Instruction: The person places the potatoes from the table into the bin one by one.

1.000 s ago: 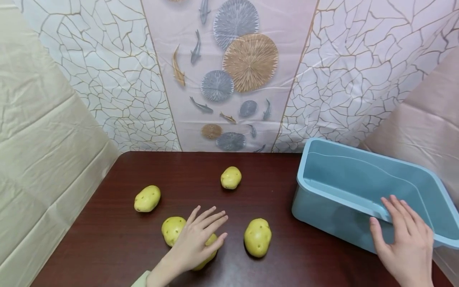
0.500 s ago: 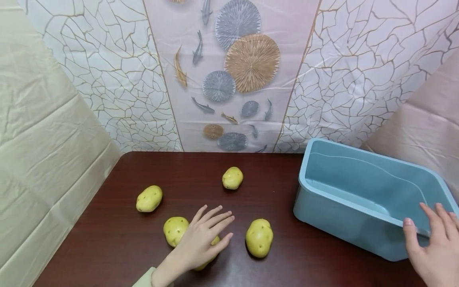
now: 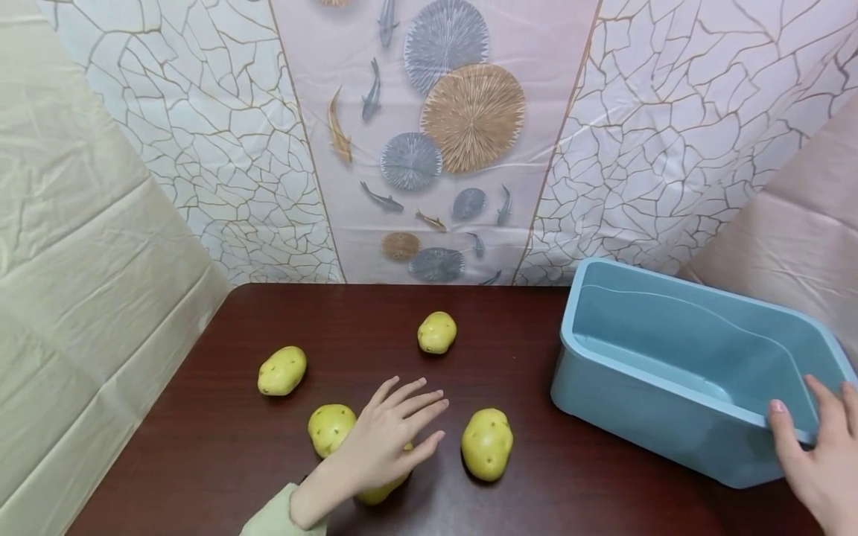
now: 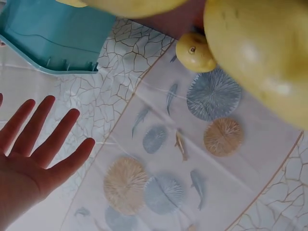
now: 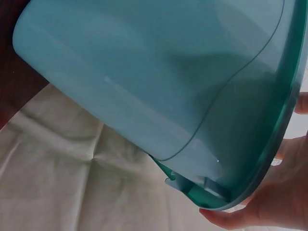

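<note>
My left hand (image 3: 380,441) hovers palm down with spread, straight fingers above a partly hidden yellow potato (image 3: 380,494). A second potato (image 3: 331,429) shows just left of that hand, and a third potato (image 3: 487,444) lies to its right. The left wrist view has the spread fingers (image 4: 54,139) with nothing between them. At the near right corner of a blue plastic bin (image 3: 663,417), my right hand (image 3: 823,454) grips the rim, thumb outside and fingertips over the inner side. In the right wrist view the thumb meets the bin's rim (image 5: 276,159); some fingers are partly cut off.
Farther back on the dark red-brown table (image 3: 362,320) lie two more potatoes, a left potato (image 3: 282,371) and a middle potato (image 3: 437,333). Patterned cloth (image 3: 462,216) hangs behind the table. Plain cloth (image 3: 100,298) slopes along the left side.
My right hand has moved right along the bin's near rim to its corner, thumb now at the rim. The left hand has drifted slightly right. The potatoes stay in place.
</note>
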### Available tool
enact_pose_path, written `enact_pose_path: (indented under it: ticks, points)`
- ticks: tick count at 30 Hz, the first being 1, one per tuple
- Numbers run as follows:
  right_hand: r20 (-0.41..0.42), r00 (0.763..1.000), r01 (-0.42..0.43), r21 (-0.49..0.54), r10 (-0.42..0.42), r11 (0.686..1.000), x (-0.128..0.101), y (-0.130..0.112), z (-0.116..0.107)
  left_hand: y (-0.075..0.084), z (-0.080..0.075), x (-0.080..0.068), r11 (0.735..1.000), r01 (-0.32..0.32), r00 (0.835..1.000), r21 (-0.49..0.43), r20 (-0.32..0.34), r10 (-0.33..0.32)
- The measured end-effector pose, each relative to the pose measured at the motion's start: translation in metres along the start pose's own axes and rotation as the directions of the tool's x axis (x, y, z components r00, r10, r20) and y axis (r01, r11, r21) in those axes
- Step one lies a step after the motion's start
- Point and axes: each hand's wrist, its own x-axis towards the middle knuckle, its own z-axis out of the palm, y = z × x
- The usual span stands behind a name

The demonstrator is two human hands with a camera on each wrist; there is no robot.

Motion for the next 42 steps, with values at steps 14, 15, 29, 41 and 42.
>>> enact_pose_path:
  ticks: [14, 15, 29, 41, 42]
  points:
    - [0.132, 0.991, -0.022, -0.084, 0.033, 0.996, 0.016, 0.018, 0.002, -0.004, -0.007, 0.015, 0.998, -0.06, 0.991, 0.012, 0.119, 0.058]
    - [0.139, 0.99, -0.019, -0.088, 0.032, 0.996, 0.016, 0.017, 0.001, -0.004, -0.008, 0.016, 0.998, -0.061, 0.99, 0.009, 0.127, 0.059]
    - [0.184, 0.982, -0.012, -0.172, 0.044, 0.985, 0.028, 0.017, -0.006, -0.003, 0.001, 0.027, 0.991, -0.135, 0.955, 0.025, 0.268, 0.124]
    - [0.234, 0.964, 0.182, -0.236, -0.126, 0.955, 0.04, 0.016, -0.008, 0.01, 0.019, 0.032, 0.959, -0.272, 0.914, 0.078, 0.334, 0.232]
    - [0.244, 0.961, 0.191, -0.243, -0.131, 0.951, 0.042, 0.016, -0.008, 0.011, 0.02, 0.033, 0.956, -0.282, 0.907, 0.078, 0.347, 0.239]
